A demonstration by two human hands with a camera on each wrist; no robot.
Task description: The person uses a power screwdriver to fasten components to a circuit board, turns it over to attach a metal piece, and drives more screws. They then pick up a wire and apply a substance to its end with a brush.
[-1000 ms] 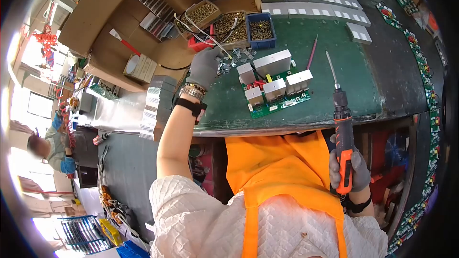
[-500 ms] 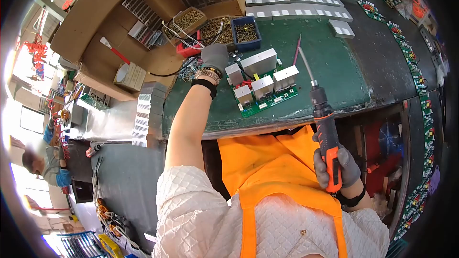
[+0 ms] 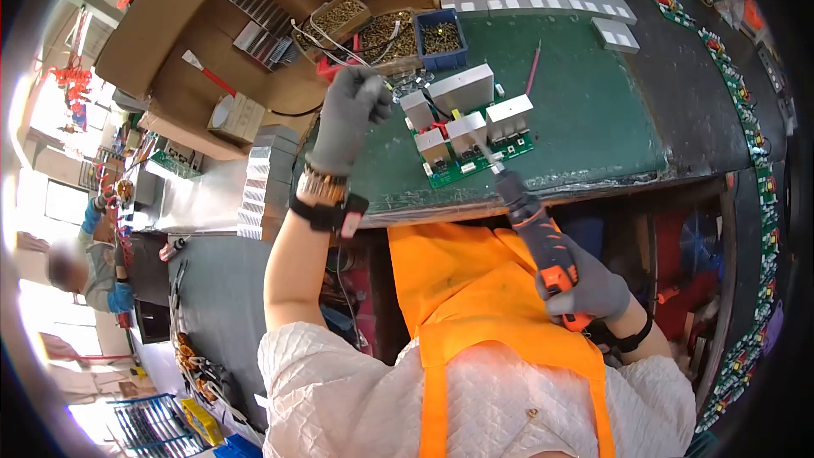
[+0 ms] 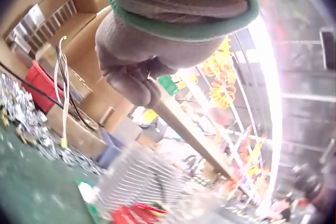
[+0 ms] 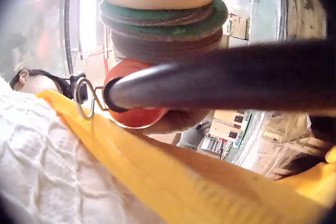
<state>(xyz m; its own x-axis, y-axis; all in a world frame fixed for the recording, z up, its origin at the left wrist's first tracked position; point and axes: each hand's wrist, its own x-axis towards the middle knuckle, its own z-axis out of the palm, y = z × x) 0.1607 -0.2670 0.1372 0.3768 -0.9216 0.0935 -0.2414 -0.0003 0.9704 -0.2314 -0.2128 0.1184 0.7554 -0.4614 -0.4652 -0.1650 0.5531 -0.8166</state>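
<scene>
In the head view the left hand (image 3: pixel 343 119) is raised beside the circuit board (image 3: pixel 468 171), its gloved fingers curled. The left wrist view also shows this hand (image 4: pixel 152 58) with curled fingers; whether something small lies between them cannot be told. The right hand (image 3: pixel 593 288) grips an orange-and-black electric screwdriver (image 3: pixel 543 242), its bit angled over the board's front edge; contact is unclear. Tall silver heat sinks (image 3: pixel 462 89) stand on the board. Small metal clips (image 3: pixel 409 83) lie behind it. The right wrist view shows the screwdriver's dark cord end (image 5: pixel 210 79), with the hand mostly hidden.
Bins of brass screws, one a blue bin (image 3: pixel 443 59), stand behind the board. A large cardboard box (image 3: pixel 161 42) is at the back left. A purple stick (image 3: pixel 533 68) lies right of the board, and rows of silver blocks (image 3: pixel 543 2) line the back.
The left hand has come away from the clips and lifted, its fingers now curled. The right hand has swung the screwdriver leftward, bringing its bit over the board.
</scene>
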